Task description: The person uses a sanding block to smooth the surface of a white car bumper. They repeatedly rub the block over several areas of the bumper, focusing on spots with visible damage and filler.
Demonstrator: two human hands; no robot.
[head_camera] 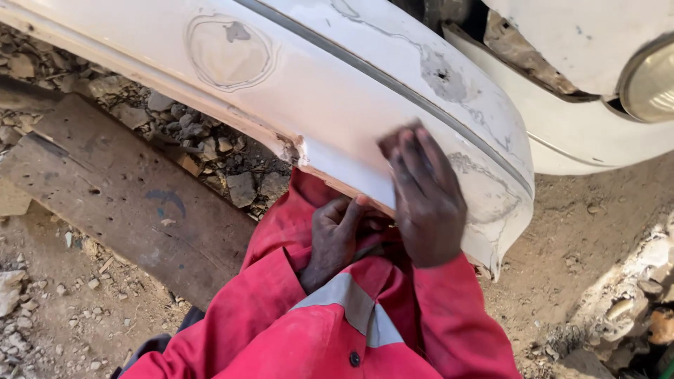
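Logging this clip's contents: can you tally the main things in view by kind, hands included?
Hands: 2, left hand gripping the lower edge, right hand flat on the bumper face
White car bumper: 1
Headlamp: 1
Wooden plank: 1
Red coverall: 1
Total: 6

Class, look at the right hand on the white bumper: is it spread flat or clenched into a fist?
Spread flat: the right hand lies palm-down on the bumper, fingers extended.
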